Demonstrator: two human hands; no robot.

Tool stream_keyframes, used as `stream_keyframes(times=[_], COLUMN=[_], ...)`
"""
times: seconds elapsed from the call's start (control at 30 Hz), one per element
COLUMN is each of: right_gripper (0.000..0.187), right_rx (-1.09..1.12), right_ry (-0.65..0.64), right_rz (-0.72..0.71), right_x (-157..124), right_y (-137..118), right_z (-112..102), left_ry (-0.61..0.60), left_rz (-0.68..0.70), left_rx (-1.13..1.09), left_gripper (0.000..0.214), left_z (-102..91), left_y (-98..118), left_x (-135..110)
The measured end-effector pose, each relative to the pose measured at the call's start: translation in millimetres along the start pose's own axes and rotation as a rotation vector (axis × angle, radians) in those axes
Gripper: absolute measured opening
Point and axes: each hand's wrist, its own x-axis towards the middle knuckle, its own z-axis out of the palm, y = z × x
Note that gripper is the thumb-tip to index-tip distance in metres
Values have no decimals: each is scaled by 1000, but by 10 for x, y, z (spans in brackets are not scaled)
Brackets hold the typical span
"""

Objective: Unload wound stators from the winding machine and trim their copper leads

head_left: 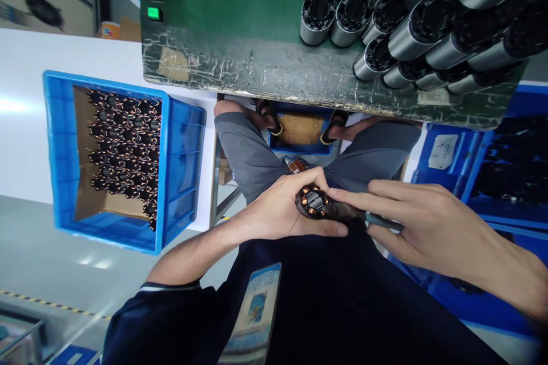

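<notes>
Copper-wound and face up, the coil sat in front of the person's body in the head view. Fingers of the left hand curled round it, probably to steady it; the right hand pinched a grey tool, its tip hard to make out. On the left, a blue bin, lined with cardboard, held similar coils, likely kept within reach. Another blue bin, on the right, held dark parts. Metal cans crowded the green bench.
</notes>
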Motion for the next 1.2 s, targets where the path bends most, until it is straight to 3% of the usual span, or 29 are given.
stream_keyframes(times=[0.23,0.47,0.6,0.77,0.9,1.03,1.2], right_gripper=[66,76,71,63,66,72,72], right_rx=[-142,162,52,-142,-126,-111,-170], right_ry=[57,77,103,134,85,108,155], right_rz=[-84,-21,-43,-91,-48,34,37], right_x=[99,24,13,-5,-29,-15,35], right_y=[-66,-37,-25,-72,-56,18,1], right_z=[-4,-53,-102,-147,-109,-37,62], left_ry=[69,36,25,22,22,133,207], left_rz=[76,83,139,130,90,58,14], left_rx=[241,115,192,208,204,327,511], left_gripper=[54,50,47,46,46,47,47], left_z=[43,46,60,110,122,131,213], left_y=[21,181,253,187,142,167,169], left_x=[94,48,62,131,164,183,209])
